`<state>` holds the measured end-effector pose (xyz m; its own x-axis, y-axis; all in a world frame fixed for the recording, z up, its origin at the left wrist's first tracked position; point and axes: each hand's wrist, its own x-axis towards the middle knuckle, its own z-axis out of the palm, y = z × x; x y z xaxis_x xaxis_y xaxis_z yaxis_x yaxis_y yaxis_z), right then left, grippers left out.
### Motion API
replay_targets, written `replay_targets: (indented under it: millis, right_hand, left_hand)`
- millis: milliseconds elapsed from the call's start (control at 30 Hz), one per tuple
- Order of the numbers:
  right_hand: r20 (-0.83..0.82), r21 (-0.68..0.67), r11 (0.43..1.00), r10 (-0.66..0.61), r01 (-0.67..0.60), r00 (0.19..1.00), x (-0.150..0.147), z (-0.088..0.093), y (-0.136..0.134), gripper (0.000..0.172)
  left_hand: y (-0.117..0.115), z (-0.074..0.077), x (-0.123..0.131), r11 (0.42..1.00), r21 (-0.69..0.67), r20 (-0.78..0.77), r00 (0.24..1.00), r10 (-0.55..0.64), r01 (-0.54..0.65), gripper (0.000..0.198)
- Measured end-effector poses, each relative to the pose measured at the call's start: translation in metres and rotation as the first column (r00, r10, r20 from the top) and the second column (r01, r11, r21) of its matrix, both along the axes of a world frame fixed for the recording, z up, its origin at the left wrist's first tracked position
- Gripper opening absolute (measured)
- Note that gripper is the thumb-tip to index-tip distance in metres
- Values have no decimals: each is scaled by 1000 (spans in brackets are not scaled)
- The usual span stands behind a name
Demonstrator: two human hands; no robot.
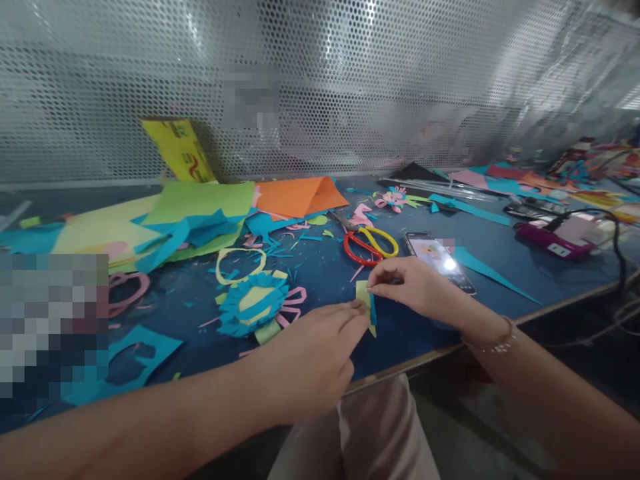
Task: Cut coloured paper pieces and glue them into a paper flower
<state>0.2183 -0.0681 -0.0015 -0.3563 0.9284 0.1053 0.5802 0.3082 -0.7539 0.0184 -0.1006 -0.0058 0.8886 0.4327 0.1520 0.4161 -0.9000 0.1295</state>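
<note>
Both my hands meet over the front edge of the blue table [320,267]. A small yellow-green paper piece [363,295] with a blue strip [373,319] hanging from it is held between them. My right hand [417,288] pinches its top with thumb and forefinger. My left hand [313,360] is curled, its fingertips closed on the piece's lower left side. Just left of my hands lies a blue and yellow paper flower [254,308].
Red and yellow scissors [369,244] and a lit phone [440,261] lie behind my hands. Sheets of green [200,202], orange [300,195] and blue paper and many scraps cover the table. A purple device [550,240] with a black cable sits right. A perforated metal wall stands behind.
</note>
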Motion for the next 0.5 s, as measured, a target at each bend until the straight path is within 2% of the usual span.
replay_targets:
  millis: [500]
  right_hand:
    - [75, 77, 995, -63, 57, 995, -2, -6, 2, 7]
  left_hand:
    - [4, 0, -2, 974, 201, -94, 992, -85, 103, 38]
